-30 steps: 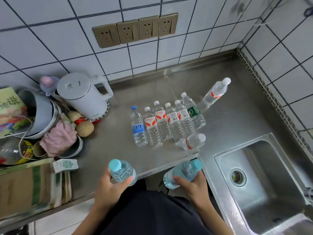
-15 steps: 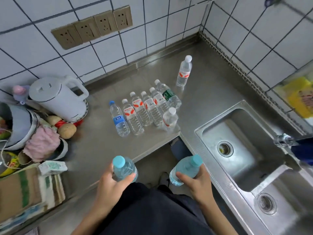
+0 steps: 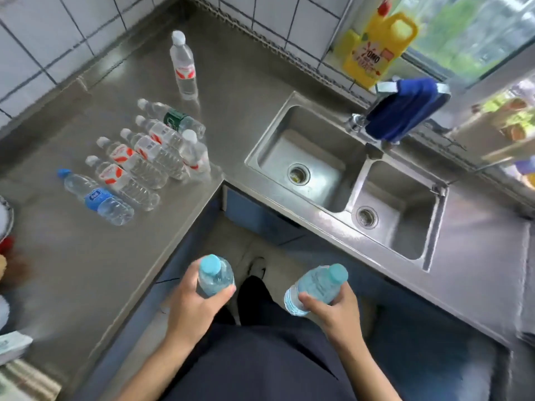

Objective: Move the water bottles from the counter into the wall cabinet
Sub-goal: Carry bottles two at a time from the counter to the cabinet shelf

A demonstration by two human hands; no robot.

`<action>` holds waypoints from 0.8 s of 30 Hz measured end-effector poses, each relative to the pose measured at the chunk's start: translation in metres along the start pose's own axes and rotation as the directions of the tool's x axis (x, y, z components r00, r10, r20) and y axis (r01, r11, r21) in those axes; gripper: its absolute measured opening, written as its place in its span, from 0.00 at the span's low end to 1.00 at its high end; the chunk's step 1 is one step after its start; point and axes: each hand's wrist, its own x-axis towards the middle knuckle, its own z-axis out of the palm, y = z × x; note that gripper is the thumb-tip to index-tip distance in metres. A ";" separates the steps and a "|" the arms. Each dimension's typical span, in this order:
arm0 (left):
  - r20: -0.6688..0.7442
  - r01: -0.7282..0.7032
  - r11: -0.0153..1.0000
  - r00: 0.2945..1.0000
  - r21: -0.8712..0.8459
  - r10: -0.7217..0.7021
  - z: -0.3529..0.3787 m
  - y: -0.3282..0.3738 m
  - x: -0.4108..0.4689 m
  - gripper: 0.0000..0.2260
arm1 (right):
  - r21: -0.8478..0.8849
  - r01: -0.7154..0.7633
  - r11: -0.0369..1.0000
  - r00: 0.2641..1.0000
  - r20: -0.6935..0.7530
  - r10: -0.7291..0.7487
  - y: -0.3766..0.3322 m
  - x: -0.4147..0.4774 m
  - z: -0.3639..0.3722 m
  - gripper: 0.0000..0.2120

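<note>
Already each grip is closed round a small blue-capped bottle, both carried low in front of the body and clear of the bench. The left hand (image 3: pixel 192 302) wraps its bottle (image 3: pixel 214 275) about the lower body, thumb across the front, cap pointing up. The right hand (image 3: pixel 333 309) holds its bottle (image 3: pixel 317 284) tilted, cap up and away to the right, thumb pressed near the base.

Beyond and to the left of the left grip, more bottles stand on the bench (image 3: pixel 86 256): a packed row (image 3: pixel 139 166) near the inner corner, a blue-label one (image 3: pixel 97 198) at its near end, and a lone bottle (image 3: pixel 183 65) farther back by the tiled wall. Ahead of the right grip lies the double sink (image 3: pixel 341 180). No wall cabinet is in view.

These bottles look like thin clear plastic, apparently full, so modest in weight for one hand but soft-walled: a hard squeeze would likely dent them, and the smooth sides could slip if wet. The safest hold is probably around the middle or lower body, where the wall is widest, as now; the tilted one would sit steadier upright before being lifted to a shelf.
</note>
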 end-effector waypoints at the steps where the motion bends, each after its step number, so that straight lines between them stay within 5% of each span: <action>1: 0.038 -0.021 1.000 0.999 0.013 0.020 0.007 0.001 -0.004 0.24 | 0.015 -0.012 1.000 0.999 -0.052 0.013 0.008 -0.013 -0.013 0.22; 6: 0.226 -0.151 0.984 0.966 0.090 0.128 0.037 0.011 -0.021 0.25 | 0.130 -0.054 0.990 0.964 -0.252 0.085 0.040 -0.059 -0.052 0.22; 16: 0.474 -0.402 0.910 0.823 0.101 0.311 0.158 0.056 -0.076 0.26 | 0.329 -0.018 0.944 0.895 -0.415 0.162 0.097 -0.116 -0.156 0.21; 24: 0.729 -0.555 0.827 0.601 0.085 0.328 0.322 0.064 -0.173 0.29 | 0.382 0.017 0.924 0.636 -0.717 0.285 0.202 -0.225 -0.293 0.21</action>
